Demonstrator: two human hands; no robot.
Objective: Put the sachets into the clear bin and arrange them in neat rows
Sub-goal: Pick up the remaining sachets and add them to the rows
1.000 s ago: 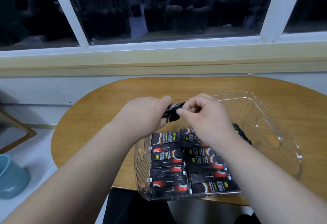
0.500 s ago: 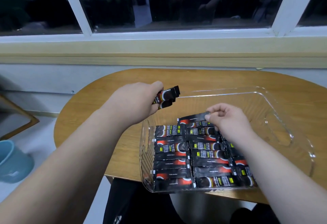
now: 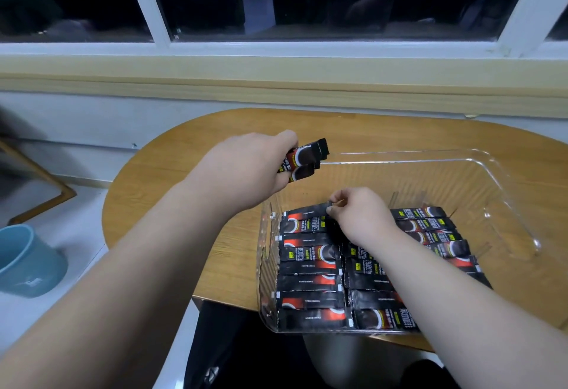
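The clear bin (image 3: 504,204) sits on the wooden table, its near half filled with black-and-red sachets (image 3: 310,268) laid in rows. My left hand (image 3: 246,173) hovers above the bin's far left corner and grips a small bundle of sachets (image 3: 304,159). My right hand (image 3: 359,213) is down inside the bin and pinches the end of one sachet (image 3: 304,212) lying at the far end of the left row. My right forearm hides part of the middle row.
The oval wooden table (image 3: 184,179) stands against a wall under a window. The bin's far half shows bare plastic. A blue bucket (image 3: 27,259) stands on the floor at the left, beside a wooden frame (image 3: 46,185).
My right hand took one sachet from the bundle, carried it down into the bin and moved it left onto the left row. My left hand stayed raised with the bundle.
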